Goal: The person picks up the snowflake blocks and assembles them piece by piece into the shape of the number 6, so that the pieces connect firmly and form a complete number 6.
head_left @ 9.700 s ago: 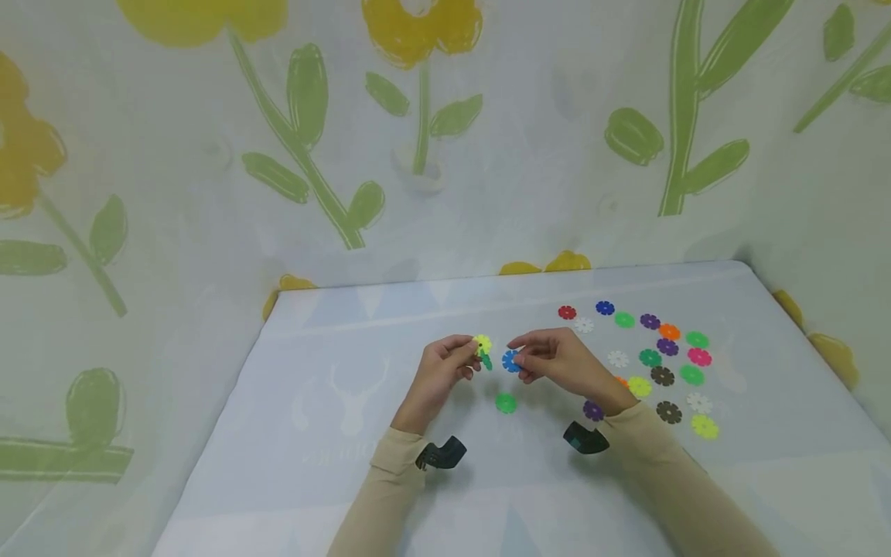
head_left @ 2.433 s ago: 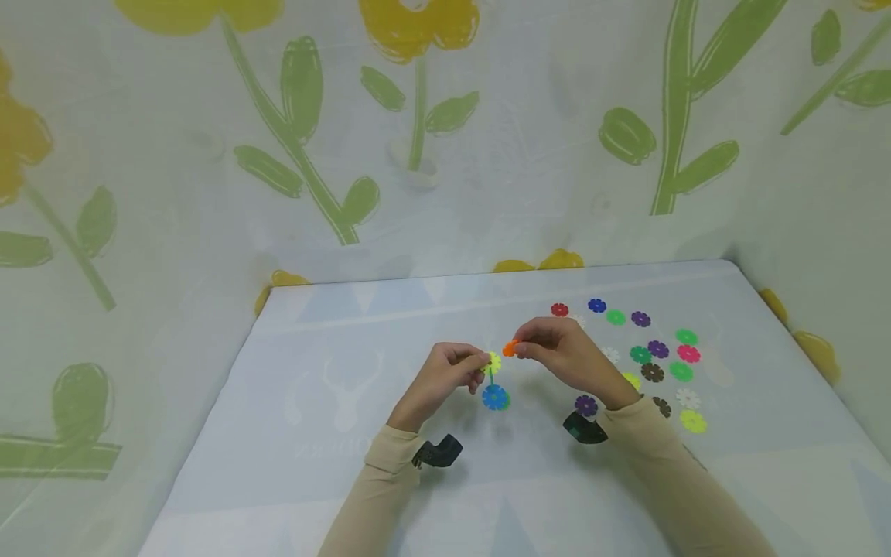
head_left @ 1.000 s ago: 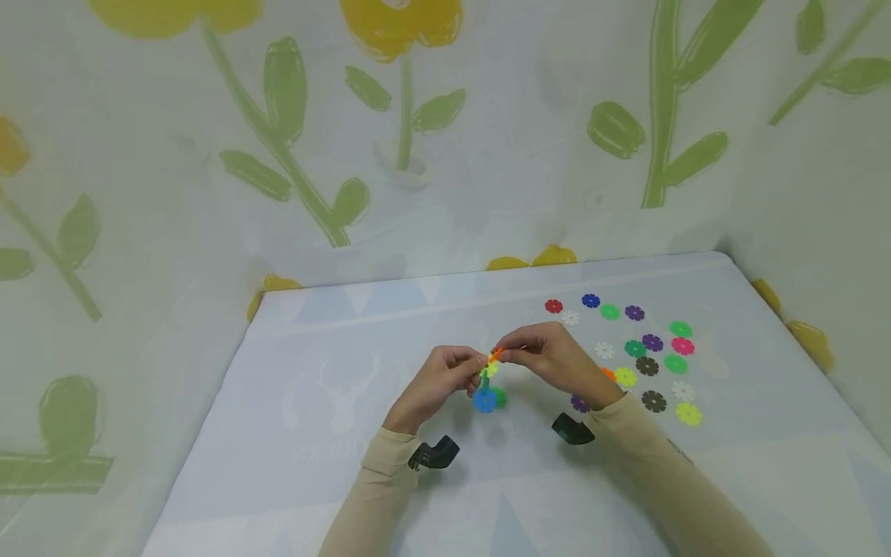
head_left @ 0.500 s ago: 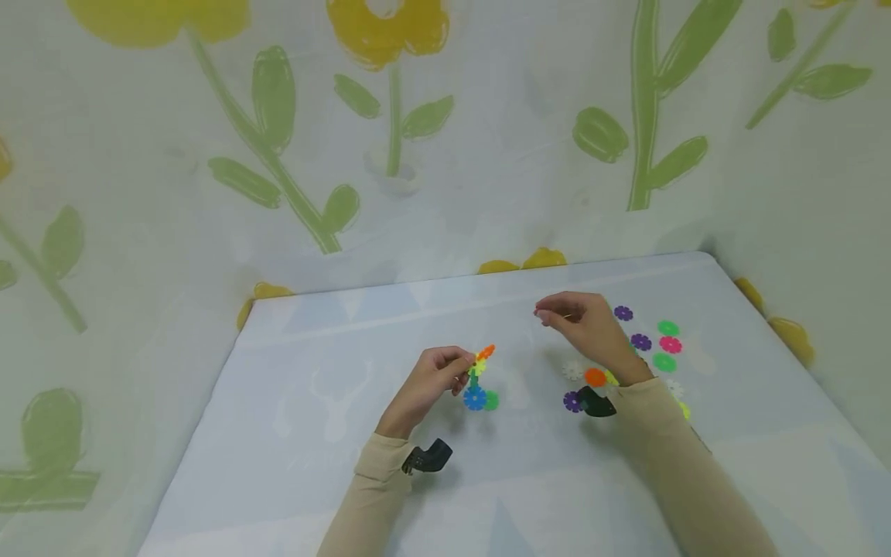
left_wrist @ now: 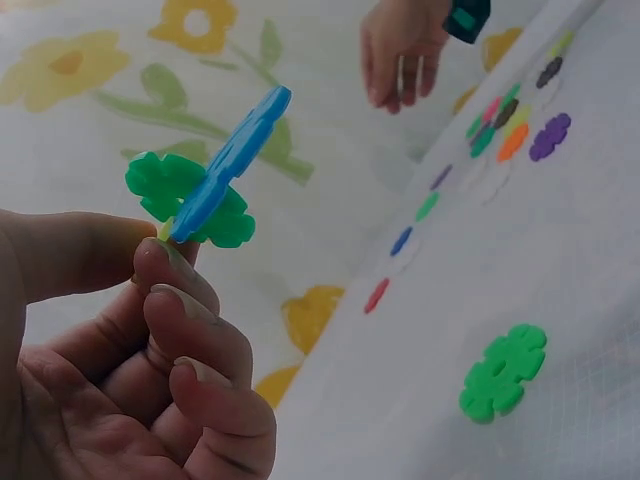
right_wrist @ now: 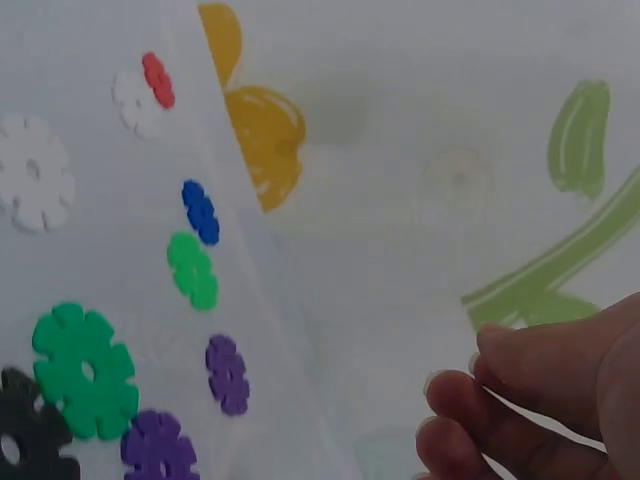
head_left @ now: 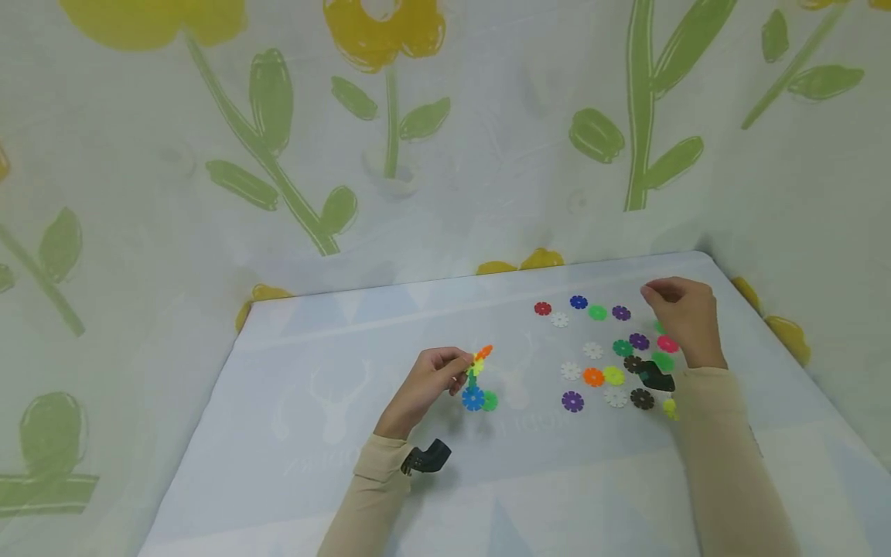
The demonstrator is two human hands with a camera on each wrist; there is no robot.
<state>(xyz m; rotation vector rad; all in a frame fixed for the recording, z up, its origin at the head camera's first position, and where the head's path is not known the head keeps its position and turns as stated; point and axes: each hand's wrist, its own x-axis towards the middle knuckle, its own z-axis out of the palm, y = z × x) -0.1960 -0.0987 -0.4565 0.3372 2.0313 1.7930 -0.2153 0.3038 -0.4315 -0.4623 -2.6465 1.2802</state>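
Observation:
My left hand (head_left: 426, 383) pinches a small chain of interlocking plastic flower discs between thumb and forefinger. In the head view an orange disc (head_left: 485, 352) leans out at its top, above a yellow disc (head_left: 476, 367) partly covered by the fingertips. Below hang a dark green disc (left_wrist: 235, 222) and a blue disc (left_wrist: 230, 165), slotted into each other in the left wrist view. A bright green disc (left_wrist: 503, 372) lies flat on the table below. My right hand (head_left: 689, 313) hovers above the far right of the table, fingers loosely bent, nothing between them.
Loose flower discs lie spread over the right of the table (head_left: 313, 464), among them red (head_left: 543, 309), blue (head_left: 578, 302), purple (head_left: 573, 401), orange (head_left: 594, 377) and white (head_left: 616, 397) ones. A flower-patterned curtain (head_left: 487, 178) stands behind the table. The right forearm and wrist camera hide some discs.
The blue disc, then the orange disc, went from my right hand onto the chain. The right hand let go and moved right over the loose discs; the left hand still holds the chain.

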